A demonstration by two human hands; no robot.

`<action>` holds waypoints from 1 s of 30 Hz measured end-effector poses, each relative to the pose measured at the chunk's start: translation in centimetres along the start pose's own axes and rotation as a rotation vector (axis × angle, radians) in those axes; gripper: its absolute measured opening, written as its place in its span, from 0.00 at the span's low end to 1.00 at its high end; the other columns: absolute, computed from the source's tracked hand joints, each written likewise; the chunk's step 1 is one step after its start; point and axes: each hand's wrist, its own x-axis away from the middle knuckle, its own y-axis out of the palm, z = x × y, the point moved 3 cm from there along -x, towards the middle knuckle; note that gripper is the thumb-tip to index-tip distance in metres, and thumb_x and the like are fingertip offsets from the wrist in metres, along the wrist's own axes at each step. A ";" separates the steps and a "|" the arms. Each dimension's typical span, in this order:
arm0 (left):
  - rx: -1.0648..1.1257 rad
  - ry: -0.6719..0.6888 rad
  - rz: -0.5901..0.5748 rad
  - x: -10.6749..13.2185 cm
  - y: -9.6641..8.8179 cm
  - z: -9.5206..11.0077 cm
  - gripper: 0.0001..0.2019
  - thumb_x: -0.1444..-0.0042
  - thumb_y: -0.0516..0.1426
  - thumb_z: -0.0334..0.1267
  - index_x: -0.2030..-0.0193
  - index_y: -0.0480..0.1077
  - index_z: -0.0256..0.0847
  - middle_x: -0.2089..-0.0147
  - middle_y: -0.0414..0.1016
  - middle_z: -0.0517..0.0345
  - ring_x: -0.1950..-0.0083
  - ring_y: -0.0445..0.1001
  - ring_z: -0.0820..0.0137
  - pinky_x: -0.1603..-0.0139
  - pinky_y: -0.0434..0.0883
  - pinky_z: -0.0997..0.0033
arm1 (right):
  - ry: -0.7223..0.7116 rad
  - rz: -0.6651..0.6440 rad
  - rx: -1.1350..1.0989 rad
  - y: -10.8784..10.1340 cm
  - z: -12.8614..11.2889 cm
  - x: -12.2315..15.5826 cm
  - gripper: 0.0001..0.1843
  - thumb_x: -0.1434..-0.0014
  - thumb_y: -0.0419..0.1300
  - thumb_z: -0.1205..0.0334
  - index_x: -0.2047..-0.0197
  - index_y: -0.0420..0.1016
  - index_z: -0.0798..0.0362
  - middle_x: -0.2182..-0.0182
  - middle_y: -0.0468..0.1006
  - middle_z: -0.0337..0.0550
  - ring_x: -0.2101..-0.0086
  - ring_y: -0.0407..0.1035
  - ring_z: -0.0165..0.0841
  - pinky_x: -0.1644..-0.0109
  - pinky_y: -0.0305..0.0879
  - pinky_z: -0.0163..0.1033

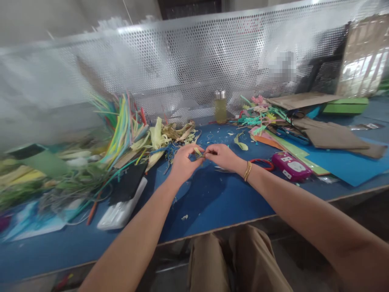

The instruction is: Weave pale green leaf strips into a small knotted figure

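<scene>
Both hands meet over the middle of the blue table. My left hand pinches one end of a small yellow-green leaf strip. My right hand, with a gold bracelet on its wrist, pinches the other end. The fingers of both hands are closed on the strip, and it is held just above the table top.
A heap of coloured strips and dried leaves lies to the left, with a white case and a black flat object. A small bottle stands at the perforated metal screen. A magenta power strip, red scissors handle, paper scraps and brown card lie right.
</scene>
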 end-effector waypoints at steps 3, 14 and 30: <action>-0.028 -0.031 -0.009 0.1 0.0 0.4 0.06 0.50 0.61 0.38 0.66 0.76 0.42 0.66 0.77 0.58 0.63 0.72 0.67 0.60 0.68 0.68 | 0.002 -0.003 -0.009 0.0 -0.2 0.1 0.07 0.44 0.57 0.66 0.74 0.72 0.56 0.78 0.69 0.35 0.74 0.59 0.26 0.69 0.53 0.33; 0.194 -0.099 -0.060 0.4 0.4 0.9 0.03 0.57 0.56 0.30 0.74 0.68 0.40 0.76 0.64 0.66 0.74 0.61 0.75 0.72 0.60 0.75 | 0.026 -0.094 -0.185 -0.1 -0.7 0.3 0.06 0.46 0.58 0.64 0.73 0.72 0.56 0.77 0.70 0.35 0.73 0.60 0.26 0.67 0.57 0.33; 0.219 -0.181 -0.091 0.4 0.4 0.2 0.10 0.53 0.62 0.37 0.64 0.70 0.40 0.69 0.72 0.60 0.69 0.69 0.71 0.67 0.66 0.72 | -0.008 -0.044 -0.110 -0.3 -0.2 0.3 0.05 0.44 0.57 0.66 0.70 0.73 0.56 0.74 0.71 0.37 0.72 0.61 0.26 0.66 0.57 0.33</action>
